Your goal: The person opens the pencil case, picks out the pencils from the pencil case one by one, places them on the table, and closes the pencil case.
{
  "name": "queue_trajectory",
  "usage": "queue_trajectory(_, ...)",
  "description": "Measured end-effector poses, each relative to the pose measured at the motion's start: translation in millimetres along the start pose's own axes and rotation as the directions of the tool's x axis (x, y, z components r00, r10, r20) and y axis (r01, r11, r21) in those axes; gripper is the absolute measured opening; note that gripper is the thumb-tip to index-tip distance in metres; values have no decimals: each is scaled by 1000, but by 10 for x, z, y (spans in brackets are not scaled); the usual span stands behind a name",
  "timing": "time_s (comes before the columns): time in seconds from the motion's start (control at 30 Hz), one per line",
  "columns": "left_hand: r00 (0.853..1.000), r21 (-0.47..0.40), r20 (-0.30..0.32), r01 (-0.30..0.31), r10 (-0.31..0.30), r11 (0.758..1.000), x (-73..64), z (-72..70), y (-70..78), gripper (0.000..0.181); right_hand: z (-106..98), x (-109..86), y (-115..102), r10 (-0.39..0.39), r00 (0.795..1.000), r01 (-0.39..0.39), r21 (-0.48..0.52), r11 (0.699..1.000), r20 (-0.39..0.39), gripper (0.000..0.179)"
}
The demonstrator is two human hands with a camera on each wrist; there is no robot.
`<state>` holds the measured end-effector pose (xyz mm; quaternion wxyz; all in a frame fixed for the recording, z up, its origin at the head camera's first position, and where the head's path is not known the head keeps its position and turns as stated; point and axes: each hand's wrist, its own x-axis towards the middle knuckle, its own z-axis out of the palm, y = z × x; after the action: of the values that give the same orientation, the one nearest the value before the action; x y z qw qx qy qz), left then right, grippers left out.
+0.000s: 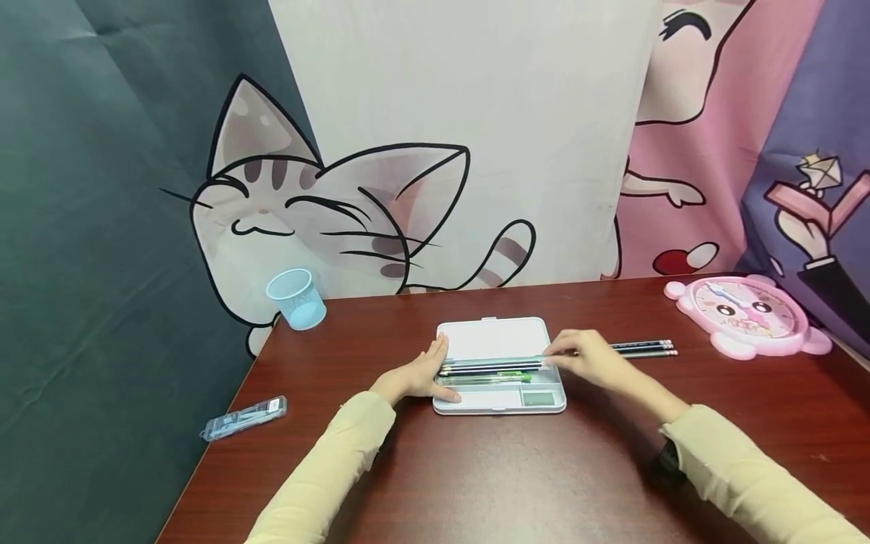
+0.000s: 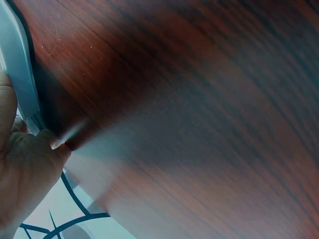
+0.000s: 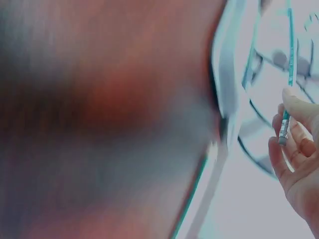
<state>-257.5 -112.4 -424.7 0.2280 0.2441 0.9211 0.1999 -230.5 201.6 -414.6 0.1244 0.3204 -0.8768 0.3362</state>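
Observation:
A white pencil case (image 1: 492, 338) lies unfolded on the table, its lid laid back. Dark pencils (image 1: 485, 369) and a green clear-barrelled pen (image 1: 476, 380) rest in its tray, with a grey-green block (image 1: 539, 398) in the front right compartment. My left hand (image 1: 414, 378) lies against the case's left edge, fingers and thumb spread along it. At the right edge my right hand (image 1: 598, 363) pinches a pencil (image 3: 291, 50) near its eraser end, between thumb and fingers. In the head view, that pencil stretches leftward over the tray.
More pencils (image 1: 642, 353) lie right of the case, partly behind my right hand. A pink clock (image 1: 748, 313) is at the back right. A light blue cup (image 1: 299, 300) stands at the back left, and a slim blue clear case (image 1: 245, 418) lies near the left table edge.

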Motion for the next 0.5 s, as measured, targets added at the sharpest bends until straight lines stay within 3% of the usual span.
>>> queue_trajectory(0.27,1000,-3,-1,6,-6,1000,9,9,-2,109,-633,-163,176,80,988,-92,-86,992,-132,9)
queue_trajectory(0.5,1000,-8,0,0,0,1000,-15,1,25,108,-942,-471,433,77,989,-95,-143,985,-130,11)
